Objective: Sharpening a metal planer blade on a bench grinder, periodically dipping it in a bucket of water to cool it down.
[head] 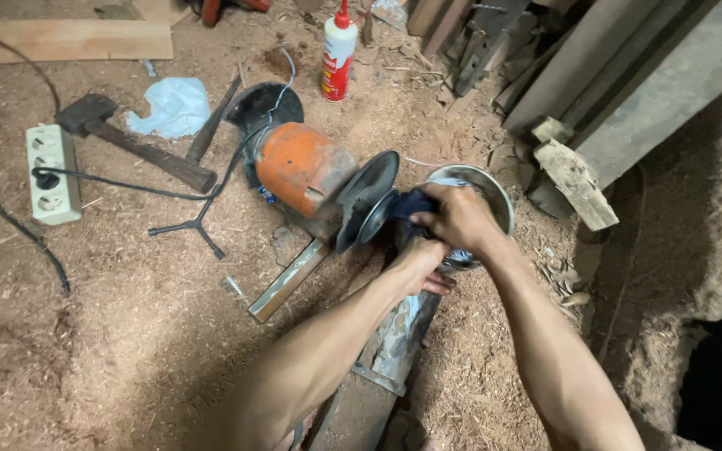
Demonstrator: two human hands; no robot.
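Your right hand point(460, 219) is clenched on a dark blue cloth point(409, 205), pressing it against the grinder's disc point(367, 199) just left of your knuckles; your left hand point(421, 266) grips beneath it. A red-and-white glue bottle point(338, 53) stands well beyond

- Grinder body point(302, 167): orange painted metal, dusty, matt.
- Disc point(367, 200): dark metal, dull sheen.
- Cloth point(411, 205), at 3 o'clock of disc: dark blue fabric.
- Bowl point(495, 188): shiny steel.
- Hammer point(131, 142): rough wooden handle.
- Floor point(127, 334): coarse sawdust.
- Bottle point(338, 54): glossy plastic.
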